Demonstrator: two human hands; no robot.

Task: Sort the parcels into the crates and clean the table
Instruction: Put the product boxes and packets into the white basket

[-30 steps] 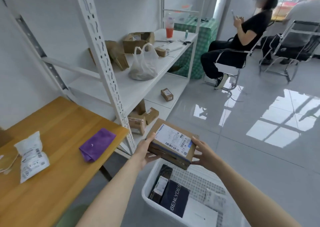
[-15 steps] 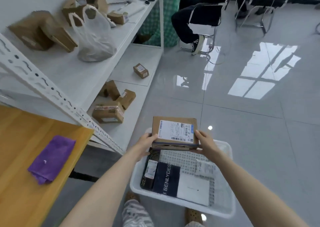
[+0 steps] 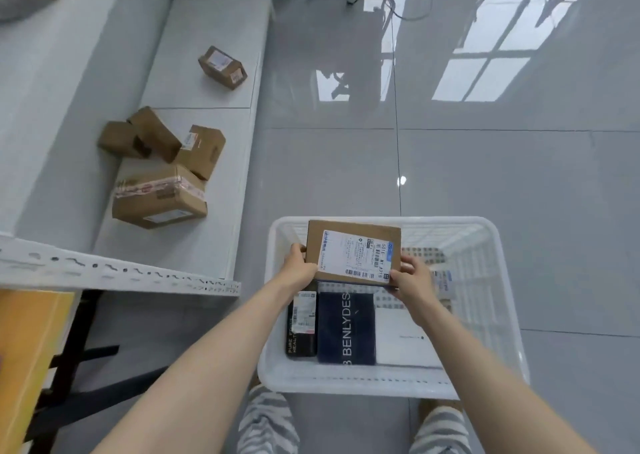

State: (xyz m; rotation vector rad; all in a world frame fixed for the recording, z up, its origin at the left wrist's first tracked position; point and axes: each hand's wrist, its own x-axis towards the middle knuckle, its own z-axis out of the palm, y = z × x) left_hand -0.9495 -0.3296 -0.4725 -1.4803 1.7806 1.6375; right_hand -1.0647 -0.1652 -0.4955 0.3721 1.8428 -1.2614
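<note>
A flat brown cardboard parcel (image 3: 346,239) with a white shipping label sits between both hands, low over the far half of a white plastic crate (image 3: 381,382) on the floor. My left hand (image 3: 299,268) grips its left edge and my right hand (image 3: 410,279) grips its right near corner. Inside the crate lie a black narrow package (image 3: 300,332), a dark blue "BENLYDES" package (image 3: 346,329) and a white flat parcel (image 3: 403,337). Whether the brown parcel touches the crate's contents I cannot tell.
Several brown boxes (image 3: 159,195) lie on the bottom shelf of a white metal rack (image 3: 121,273) to the left. The corner of a wooden table (image 3: 27,343) shows at the lower left. Glossy grey floor tiles (image 3: 519,176) stretch ahead and right. My feet stand just behind the crate.
My view has tilted down toward the floor. Both hands have lowered the brown parcel from above the crate down into its far half, turning it level.
</note>
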